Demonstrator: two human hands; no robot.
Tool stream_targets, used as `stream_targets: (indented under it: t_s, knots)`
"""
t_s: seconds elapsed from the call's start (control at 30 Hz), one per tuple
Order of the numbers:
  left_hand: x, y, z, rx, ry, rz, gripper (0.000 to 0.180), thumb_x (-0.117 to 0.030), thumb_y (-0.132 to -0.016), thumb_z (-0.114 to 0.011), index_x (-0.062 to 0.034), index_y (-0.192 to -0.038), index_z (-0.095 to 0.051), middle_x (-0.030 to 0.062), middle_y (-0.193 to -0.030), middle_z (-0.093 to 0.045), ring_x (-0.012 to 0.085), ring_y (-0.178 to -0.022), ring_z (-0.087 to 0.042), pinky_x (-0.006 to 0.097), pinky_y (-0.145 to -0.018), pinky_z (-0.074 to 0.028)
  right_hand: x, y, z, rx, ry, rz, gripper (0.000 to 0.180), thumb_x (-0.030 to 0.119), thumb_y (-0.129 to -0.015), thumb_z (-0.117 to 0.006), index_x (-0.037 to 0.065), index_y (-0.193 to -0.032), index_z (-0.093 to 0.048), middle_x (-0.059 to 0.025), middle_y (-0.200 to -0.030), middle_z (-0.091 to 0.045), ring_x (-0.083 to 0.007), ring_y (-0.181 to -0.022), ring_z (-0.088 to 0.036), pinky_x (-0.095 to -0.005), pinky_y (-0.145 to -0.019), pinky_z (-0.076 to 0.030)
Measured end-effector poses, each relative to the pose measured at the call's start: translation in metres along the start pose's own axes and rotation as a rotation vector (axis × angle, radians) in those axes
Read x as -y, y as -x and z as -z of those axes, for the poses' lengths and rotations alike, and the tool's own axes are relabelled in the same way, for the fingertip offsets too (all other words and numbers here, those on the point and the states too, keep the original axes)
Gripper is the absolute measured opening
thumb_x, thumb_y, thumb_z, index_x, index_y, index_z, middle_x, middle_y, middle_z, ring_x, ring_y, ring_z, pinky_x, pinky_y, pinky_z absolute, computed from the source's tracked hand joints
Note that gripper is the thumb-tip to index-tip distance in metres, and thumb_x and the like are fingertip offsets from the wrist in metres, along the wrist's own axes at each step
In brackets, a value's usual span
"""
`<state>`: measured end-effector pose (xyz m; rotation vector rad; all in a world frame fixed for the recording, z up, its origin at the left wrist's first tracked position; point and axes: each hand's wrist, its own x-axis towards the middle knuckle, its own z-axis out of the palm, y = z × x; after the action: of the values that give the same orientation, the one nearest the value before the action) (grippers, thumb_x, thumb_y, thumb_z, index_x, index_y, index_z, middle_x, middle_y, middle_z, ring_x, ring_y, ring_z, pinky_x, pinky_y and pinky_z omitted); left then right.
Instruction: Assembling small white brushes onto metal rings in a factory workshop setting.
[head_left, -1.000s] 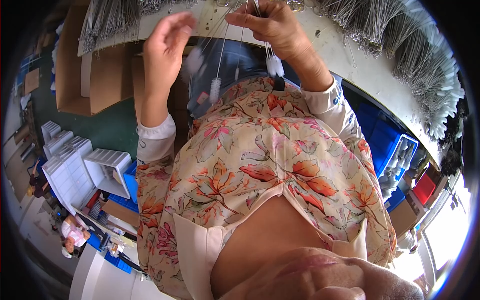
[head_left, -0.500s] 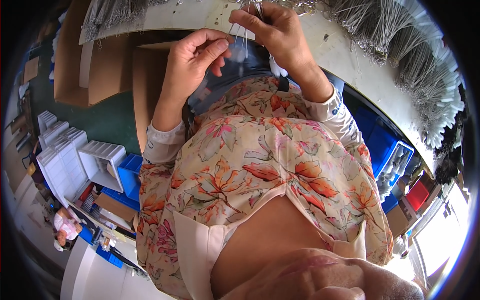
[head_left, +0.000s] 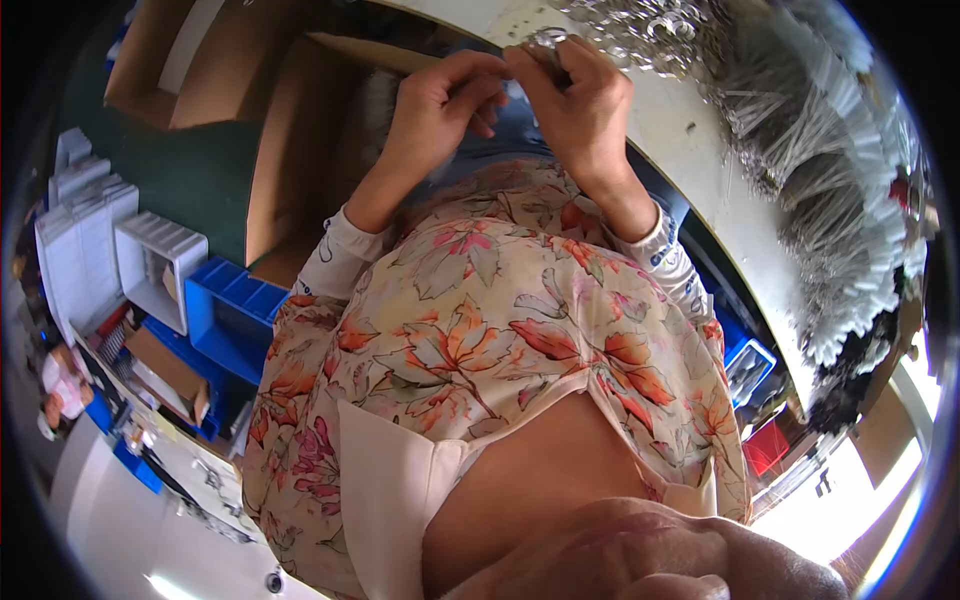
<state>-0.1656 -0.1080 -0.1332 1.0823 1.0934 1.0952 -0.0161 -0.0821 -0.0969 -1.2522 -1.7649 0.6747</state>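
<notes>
My right hand (head_left: 582, 110) is closed around a bunch of thin wire brushes, whose metal loop ends (head_left: 550, 38) stick out above its fingers. The rest of the bunch is hidden by that hand. My left hand (head_left: 440, 110) is closed in a pinch, its fingertips meeting those of my right hand. Whatever the left fingers hold is too small or hidden to make out. Both hands are above my lap at the edge of the pale table (head_left: 690, 150). An open cardboard box (head_left: 285, 150) stands left of my left hand, with blurred whitish things inside.
Heaps of wire brushes with white bristles (head_left: 850, 250) cover the table's right side, and more metal loops (head_left: 650, 35) lie beyond my right hand. Another cardboard box (head_left: 225, 65) is at the upper left. White crates (head_left: 165, 265) and a blue crate (head_left: 235, 310) stand left; a person (head_left: 65, 385) is farther off.
My left hand has moved right, up against my right hand. The wires stretched between the hands no longer show. My view has shifted, and the box beside my left hand shows more of its inside.
</notes>
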Motion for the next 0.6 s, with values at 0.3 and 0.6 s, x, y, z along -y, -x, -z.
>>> stream_targets:
  t_s: [0.3, 0.6]
  knots:
    - [-0.074, 0.065, 0.099, -0.155, -0.419, -0.556, 0.032, 0.001, -0.073, -0.068, -0.0039, -0.104, -0.059, 0.0088, -0.107, -0.059, 0.0188, -0.101, -0.056, 0.029, -0.083, -0.045, 0.098, -0.025, -0.054, -0.143, -0.066, 0.293, 0.018, 0.011, -0.081, -0.066, 0.004, -0.067, -0.058, -0.0002, -0.047, -0.045, -0.0118, -0.044, -0.043, -0.0283, -0.042, -0.031]
    - [-0.036, 0.059, 0.073, -0.173, -0.817, -0.521, 0.049, 0.003, -0.065, -0.068, -0.0036, -0.112, -0.056, 0.0088, -0.119, -0.054, 0.0235, -0.109, -0.053, 0.033, -0.088, -0.043, 0.045, -0.006, -0.059, 0.634, -0.454, 0.556, 0.017, 0.008, -0.072, -0.069, 0.006, -0.089, -0.065, -0.0108, -0.081, -0.062, -0.0273, -0.074, -0.063, -0.0347, -0.063, -0.051]
